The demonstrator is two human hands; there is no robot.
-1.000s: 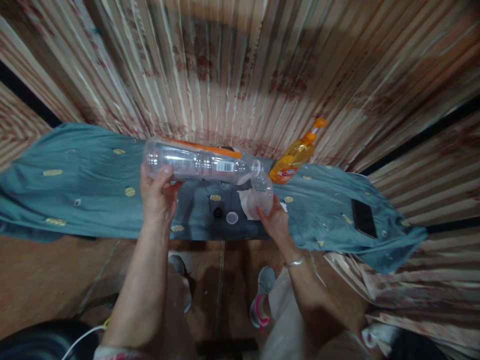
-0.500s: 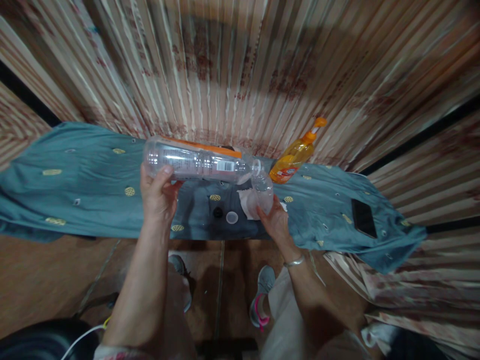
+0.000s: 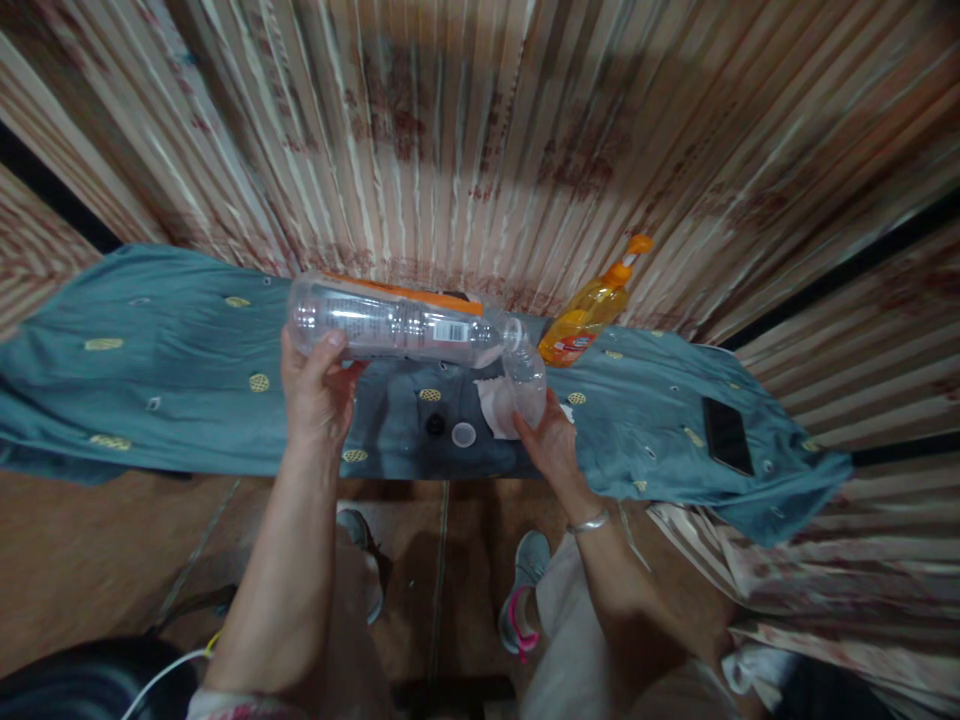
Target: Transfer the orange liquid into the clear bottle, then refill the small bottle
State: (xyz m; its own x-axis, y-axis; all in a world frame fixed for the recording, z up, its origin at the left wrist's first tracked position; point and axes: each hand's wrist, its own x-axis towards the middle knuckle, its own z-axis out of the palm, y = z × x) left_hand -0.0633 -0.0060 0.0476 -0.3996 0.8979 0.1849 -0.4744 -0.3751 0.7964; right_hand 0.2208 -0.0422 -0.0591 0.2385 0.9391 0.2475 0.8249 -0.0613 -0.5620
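Note:
My left hand is wrapped round the base end of a large clear plastic bottle with an orange-edged label and a barcode. The bottle lies nearly level in the air, its neck pointing right. My right hand grips a smaller clear plastic bottle, tilted so its mouth meets the big bottle's neck; whether liquid passes between them I cannot tell. Behind the small bottle lies a crumpled white tissue. A black cap and a round white lid rest on the cloth below the bottles.
An orange pump bottle stands at the back of the table, right of the small bottle. On the right of the teal patterned cloth lies a black phone. A pleated curtain hangs right behind the table.

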